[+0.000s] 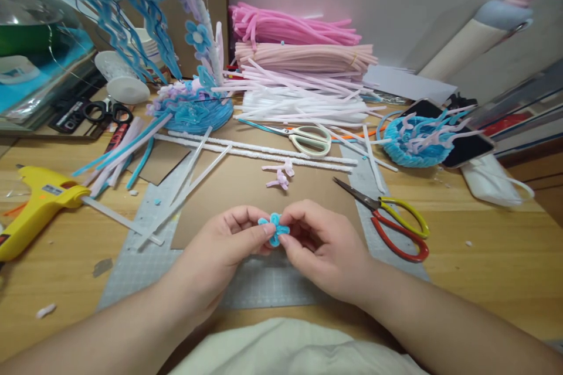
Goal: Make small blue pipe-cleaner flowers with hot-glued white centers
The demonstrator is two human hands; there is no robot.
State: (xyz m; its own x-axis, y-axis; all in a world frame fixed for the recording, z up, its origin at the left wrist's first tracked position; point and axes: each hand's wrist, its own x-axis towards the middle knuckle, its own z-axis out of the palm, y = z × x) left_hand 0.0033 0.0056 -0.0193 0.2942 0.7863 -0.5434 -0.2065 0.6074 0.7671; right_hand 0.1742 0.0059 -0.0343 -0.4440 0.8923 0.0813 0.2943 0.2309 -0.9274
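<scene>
Two hands meet at one small blue flower (275,228), held above the near part of the brown cardboard (229,187). Your left hand (233,234) has its grip pinching the left petals, thumb on top; your right hand (325,240) has its grip pinching the right edge. To shape the loops evenly, you would probably do best to steady the centre with your left thumb and ease one petal at a time with your right, pressing lightly so the fuzz stays full.

Mind the red-and-yellow-handled shears (376,204), lying beside your right hand with their tips pointing away. Just beyond your fingers sit two lilac pieces (281,180), easily brushed aside; white stems (264,148) lie farther back. Your yellow glue gun (41,206) rests well left on the table (497,258).
</scene>
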